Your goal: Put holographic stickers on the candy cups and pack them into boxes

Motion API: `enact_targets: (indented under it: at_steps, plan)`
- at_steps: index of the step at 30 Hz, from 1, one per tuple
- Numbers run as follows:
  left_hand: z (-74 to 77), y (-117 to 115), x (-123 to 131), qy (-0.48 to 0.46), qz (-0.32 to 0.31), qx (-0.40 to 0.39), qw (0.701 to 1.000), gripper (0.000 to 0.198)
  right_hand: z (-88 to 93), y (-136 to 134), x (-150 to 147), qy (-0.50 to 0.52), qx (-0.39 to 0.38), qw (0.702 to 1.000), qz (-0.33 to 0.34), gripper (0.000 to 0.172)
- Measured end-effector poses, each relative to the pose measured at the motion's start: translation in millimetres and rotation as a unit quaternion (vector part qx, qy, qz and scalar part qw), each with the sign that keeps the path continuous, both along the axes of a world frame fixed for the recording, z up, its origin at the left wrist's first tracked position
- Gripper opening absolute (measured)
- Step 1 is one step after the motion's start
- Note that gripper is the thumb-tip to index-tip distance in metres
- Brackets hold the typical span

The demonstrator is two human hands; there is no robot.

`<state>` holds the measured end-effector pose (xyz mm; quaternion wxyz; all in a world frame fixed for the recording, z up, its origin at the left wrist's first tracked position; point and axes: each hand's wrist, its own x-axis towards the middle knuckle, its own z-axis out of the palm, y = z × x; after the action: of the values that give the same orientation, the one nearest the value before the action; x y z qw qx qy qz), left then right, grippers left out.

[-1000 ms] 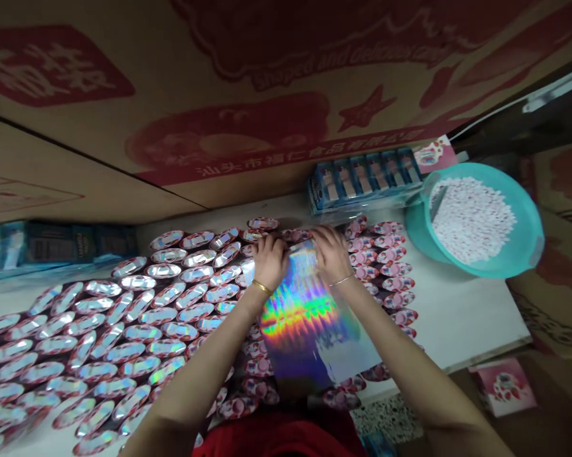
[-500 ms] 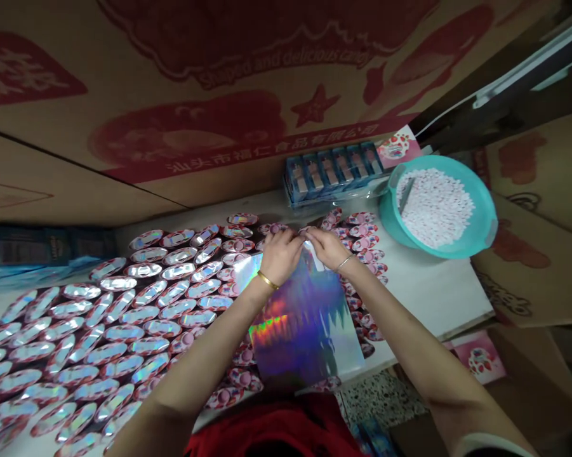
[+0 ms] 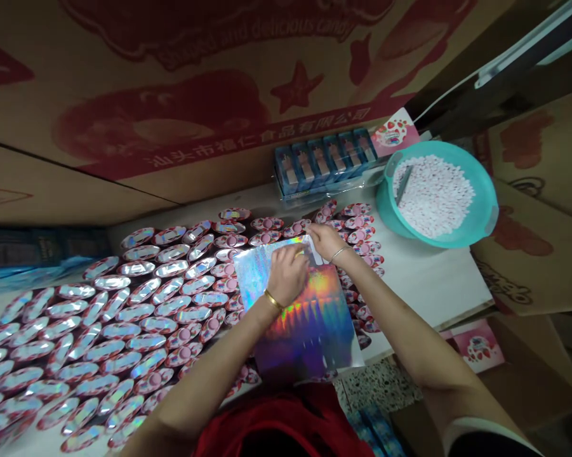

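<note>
A shiny holographic sheet (image 3: pixel 309 330) lies over several small oval packs (image 3: pixel 183 336) standing close together on the table. Some packs show shiny silver tops, while others near the sheet show a round pink piece on top. My left hand (image 3: pixel 288 274) is closed over the upper part of the sheet, fingers curled; what they hold, if anything, is hidden. At the sheet's top edge my right hand (image 3: pixel 327 241) pinches its upper right corner, beside a pale strip on the sheet.
At right stands a turquoise basin (image 3: pixel 483 209) of small white pieces with a scoop in it. Blue boxes in clear wrap (image 3: pixel 324 162) are behind the packs. Large printed cartons (image 3: pixel 209 120) wall the back. An open carton (image 3: pixel 533 368) sits lower right.
My left hand has drawn back from the sheet's top edge toward me and curled its fingers. My right hand stays near the top edge. The camera view has shifted slightly.
</note>
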<state>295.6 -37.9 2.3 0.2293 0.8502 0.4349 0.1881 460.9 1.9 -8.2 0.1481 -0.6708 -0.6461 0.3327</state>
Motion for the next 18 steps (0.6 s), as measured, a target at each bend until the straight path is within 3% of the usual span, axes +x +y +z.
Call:
enact_targets:
  at_steps: [3, 6, 12, 18]
  plan:
    - [-1.8, 1.5, -1.5, -0.037, 0.047, -0.028, 0.998, 0.026, 5.6, -2.3, -2.7, 0.01, 0.005, 1.0, 0.005, 0.028]
    - [-3.4, 18.6, 0.7, -0.02, 0.097, -0.041, 0.994, 0.026, 15.8, -5.8, -5.7, 0.039, 0.022, 0.999, 0.015, 0.03]
    - [-0.6, 41.2, -2.4, 0.0, 0.028, -0.093, 0.995, 0.022, 26.0, -14.6, 5.3, 0.14, 0.003, 0.989, 0.041, 0.024]
    - [4.0, 33.6, -1.5, 0.029, 0.008, 0.003, 1.0, 0.023, 22.2, -23.1, 5.2, 0.221, -0.032, 0.971, -0.085, 0.025]
